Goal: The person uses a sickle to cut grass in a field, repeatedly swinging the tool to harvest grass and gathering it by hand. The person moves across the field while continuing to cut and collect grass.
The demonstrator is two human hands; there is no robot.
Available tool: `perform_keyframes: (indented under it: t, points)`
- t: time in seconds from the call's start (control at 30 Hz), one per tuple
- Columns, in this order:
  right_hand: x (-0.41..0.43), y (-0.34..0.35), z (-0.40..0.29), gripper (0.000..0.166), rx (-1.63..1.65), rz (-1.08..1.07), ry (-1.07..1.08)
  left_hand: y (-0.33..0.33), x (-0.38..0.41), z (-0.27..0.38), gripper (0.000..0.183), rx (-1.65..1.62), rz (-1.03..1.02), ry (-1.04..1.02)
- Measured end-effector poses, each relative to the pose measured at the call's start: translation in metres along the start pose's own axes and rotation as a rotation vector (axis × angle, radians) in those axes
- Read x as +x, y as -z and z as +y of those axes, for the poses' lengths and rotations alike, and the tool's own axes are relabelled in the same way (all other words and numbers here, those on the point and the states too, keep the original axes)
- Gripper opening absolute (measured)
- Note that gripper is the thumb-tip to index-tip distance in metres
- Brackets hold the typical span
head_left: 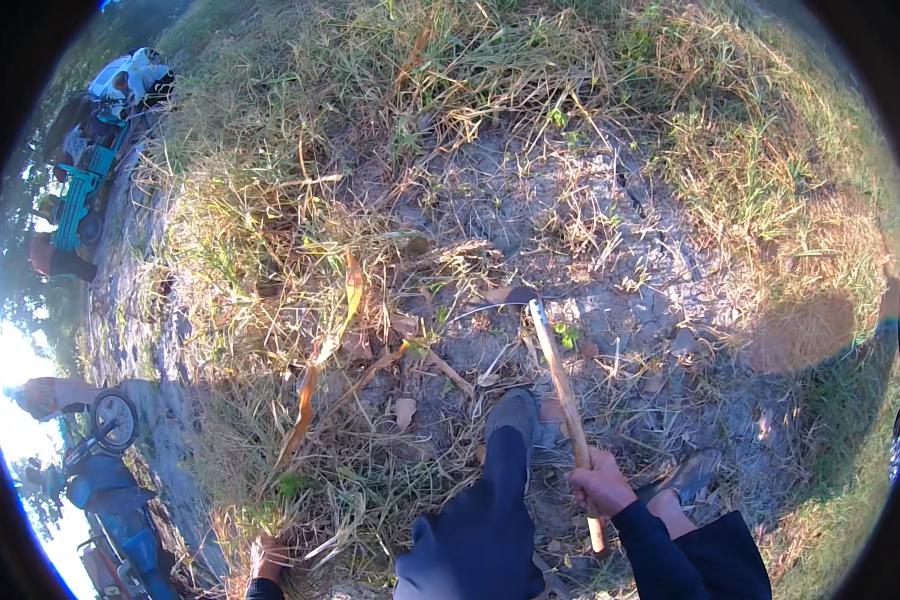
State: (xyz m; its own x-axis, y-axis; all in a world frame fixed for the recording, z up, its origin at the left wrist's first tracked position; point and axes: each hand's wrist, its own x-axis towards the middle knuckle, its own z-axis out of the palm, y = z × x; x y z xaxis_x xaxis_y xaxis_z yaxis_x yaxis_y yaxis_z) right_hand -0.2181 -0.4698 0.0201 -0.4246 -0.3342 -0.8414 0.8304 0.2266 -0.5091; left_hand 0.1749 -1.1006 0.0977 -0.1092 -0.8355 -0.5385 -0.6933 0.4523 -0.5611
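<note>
My right hand [601, 484] is closed around the wooden handle of a sickle [559, 367], near its lower end. The sickle's thin curved metal blade [487, 305] points left, just over the bare soil and short stubble. At the lower left, my left hand [268, 559] is down among dry and green grass [322, 480]. Stems cross its fingers, so whether they grip the grass is hidden. Between my hands, my dark-clad leg ends in a grey shoe [514, 412] planted on the ground. My other shoe [694, 472] is partly visible beyond my right wrist.
Long dried leaf blades [307, 397] lie across the grass left of the sickle. Thicker grass [495, 67] stands ahead and to the right. At the far left are a motorcycle [112, 487], a teal cart [79, 202] and a person in light clothes [146, 75] beside a dirt track [109, 300].
</note>
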Motion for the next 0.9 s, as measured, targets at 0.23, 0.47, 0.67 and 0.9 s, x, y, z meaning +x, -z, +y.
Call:
perform_keyframes:
  t: [0.23,0.47,0.67,0.9]
  points:
    - [0.024,-0.007,-0.013,0.018,0.041,-0.028,0.100,-0.030,0.007,0.008,0.045,-0.033,0.078,-0.228]
    - [0.083,-0.014,-0.075,0.017,0.228,0.078,0.244,0.104,-0.034,0.174,0.042,-0.088,0.343,-0.549]
    - [0.127,-0.058,-0.079,0.017,0.159,-0.045,0.167,0.142,-0.005,0.272,0.045,-0.025,0.486,-0.906]
    - [0.081,-0.045,-0.055,0.020,-0.442,-0.323,0.059,0.166,-0.014,0.347,0.046,-0.053,0.495,-1.050]
